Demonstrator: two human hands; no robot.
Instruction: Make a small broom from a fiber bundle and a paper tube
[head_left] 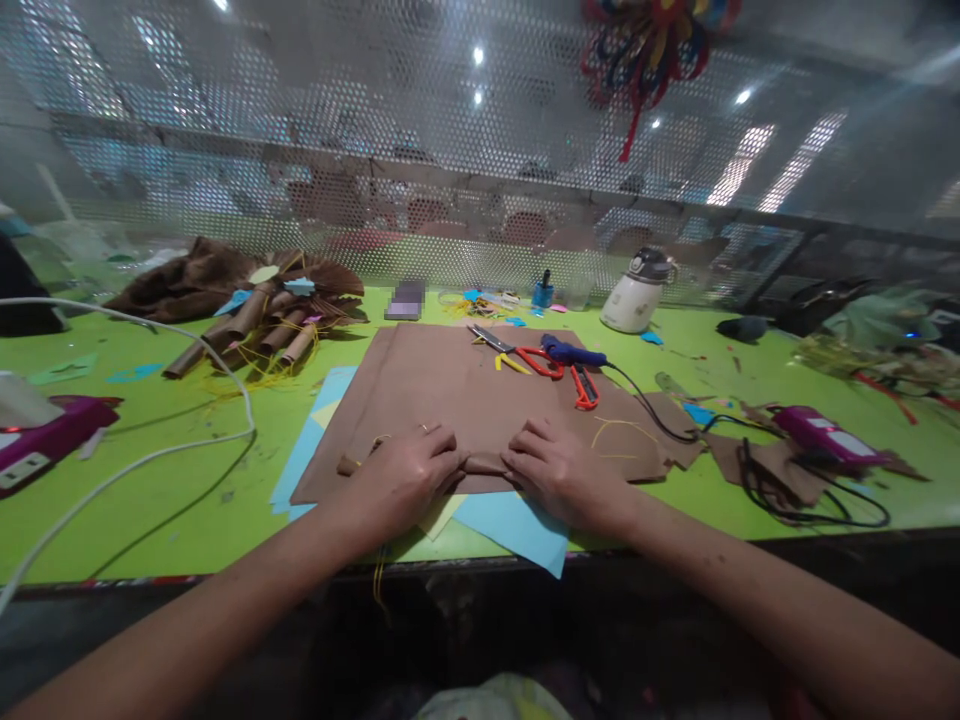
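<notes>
A narrow rolled or folded strip of brown paper [486,464] lies between my two hands at the near edge of a large brown paper sheet [442,380]. My left hand [412,465] has its fingers curled over the left end of that strip. From the other side, my right hand [566,475] presses bent fingers on its right end. A short brown roll end [349,465] pokes out left of my left hand. Blue paper [517,525] sticks out beneath, towards the table's front edge. What lies under my palms is hidden.
Scissors [517,352] and a blue glue gun [574,352] with red-orange handles nearby rest on the brown sheet. Brown paper rolls [251,315] sit at left. A white bottle [634,295] stands behind. Purple power strips [829,437] and cables flank the green table [187,500].
</notes>
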